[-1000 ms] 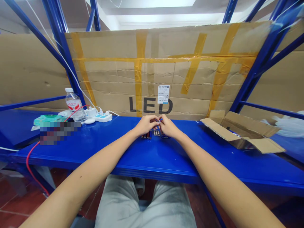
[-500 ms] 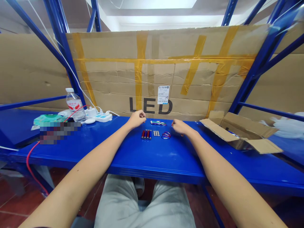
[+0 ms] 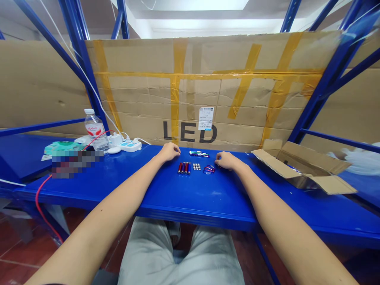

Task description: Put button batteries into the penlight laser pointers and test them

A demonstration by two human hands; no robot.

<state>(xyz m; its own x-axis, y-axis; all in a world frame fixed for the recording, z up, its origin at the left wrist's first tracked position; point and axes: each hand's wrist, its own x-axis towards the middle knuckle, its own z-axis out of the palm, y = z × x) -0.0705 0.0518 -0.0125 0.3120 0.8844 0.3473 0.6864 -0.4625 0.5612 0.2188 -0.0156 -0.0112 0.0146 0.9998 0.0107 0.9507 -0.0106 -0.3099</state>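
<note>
Head view: both hands rest loosely curled and empty on the blue tabletop [image 3: 190, 198], left hand [image 3: 170, 152] at ten o'clock and right hand [image 3: 227, 160] at three o'clock of the small cylinders [image 3: 184, 168], round cells [image 3: 196, 166] and carabiners [image 3: 209, 169]. An open cardboard box [image 3: 303, 168] lies further toward three o'clock, contents unclear.

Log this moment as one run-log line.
left hand: resting on shelf, empty | right hand: beside carabiners | between: small tubes, button cells
</note>
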